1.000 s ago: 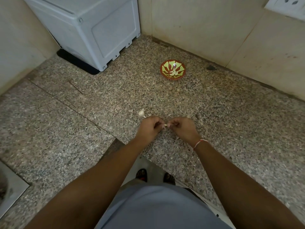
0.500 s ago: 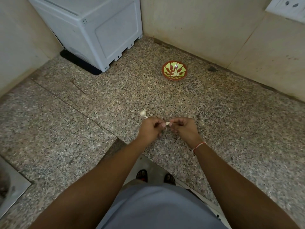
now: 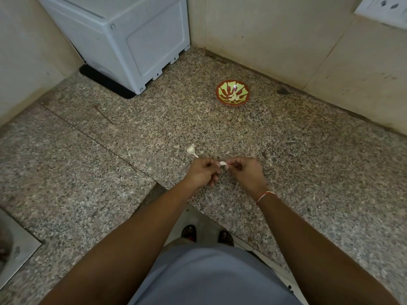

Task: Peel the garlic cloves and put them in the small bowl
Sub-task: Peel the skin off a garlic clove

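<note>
Change over the last second: both hands sit slightly higher in frame and a little more of the pale clove shows between the fingertips than before; peeling appears to be in progress, not finished (judgement only).

Upper left of frame: grey-white plastic appliance point(image 3: 123, 38), boxy, matte, standing on a black mat. Speckled granite counter point(image 3: 308, 161), polished, with a seam running diagonally across the left half.

Centre, just left of the hands: a loose garlic piece point(image 3: 191, 149), papery white, bulbous with a thin tail, lying on the stone.

Left hand point(image 3: 201, 172): fingers curled, pinching one end of the garlic clove point(image 3: 222, 163). The clove is small, smooth, cream-coloured. Right hand point(image 3: 245, 172): fingers curled, pinching the other end (red-white thread on the wrist).

Upper centre-right: small bowl point(image 3: 220, 97), glossy, red-brown with yellow-green pattern, well apart from the hands, already holding a few pale cloves.
</note>
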